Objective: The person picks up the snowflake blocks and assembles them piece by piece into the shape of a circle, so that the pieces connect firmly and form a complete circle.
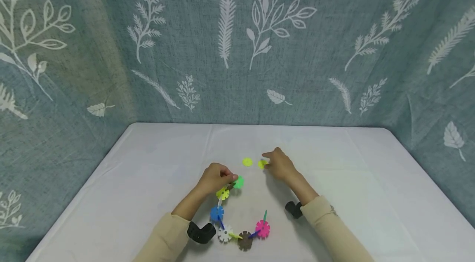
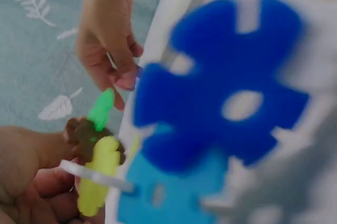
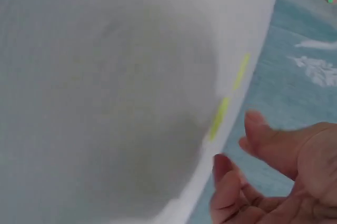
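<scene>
My left hand [image 1: 217, 178] pinches one end of a chain of notched plastic discs, at a brown disc [image 2: 84, 135] with a green disc [image 1: 239, 182] slotted on it. Down from there the chain curves through a yellow disc [image 1: 223, 193], a blue disc [image 1: 217, 214], a white disc [image 1: 224, 235] and another brown disc, ending near a pink disc [image 1: 263, 229]. Over a loose yellow disc [image 1: 262, 164] hovers my right hand [image 1: 281, 165], its thumb and fingers apart and holding nothing in the right wrist view. A second yellow disc [image 1: 247, 161] lies just left of it.
A white cloth covers the table [image 1: 352, 196]. Behind it hangs a blue-green curtain [image 1: 237, 88] with white leaf prints. Black straps with cameras [image 1: 201, 233] sit at both wrists, the left one close to the chain.
</scene>
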